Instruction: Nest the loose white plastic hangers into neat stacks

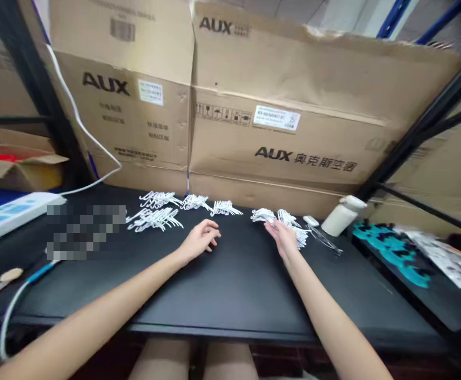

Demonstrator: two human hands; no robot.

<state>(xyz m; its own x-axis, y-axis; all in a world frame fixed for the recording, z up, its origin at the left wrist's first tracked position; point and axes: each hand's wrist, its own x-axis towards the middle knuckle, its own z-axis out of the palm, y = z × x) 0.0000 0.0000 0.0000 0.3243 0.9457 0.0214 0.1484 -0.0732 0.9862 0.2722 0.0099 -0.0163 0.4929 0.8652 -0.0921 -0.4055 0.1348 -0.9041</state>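
Small white hooks lie in bunches along the back of the black table (230,295). My right hand (283,238) is at the right-hand bunches, its fingertips pinched together at a white hook (262,214); the hand partly hides the hooks behind it. More white hooks (288,217) lie just beyond it. Over the middle of the table, my left hand (199,240) has loosely bent fingers, slightly apart, with nothing seen in them. Nearest to it are a small bunch of white hooks (225,208) and another bunch (195,202). Larger bunches (157,218) spread farther left.
Large cardboard boxes (270,132) form a wall behind the table. A white bottle (343,216) and a thin cable (325,240) lie at the right, near turquoise pieces (392,253). At the left are a power strip (16,214), a white cord (14,306) and a wooden spoon-like object (10,274).
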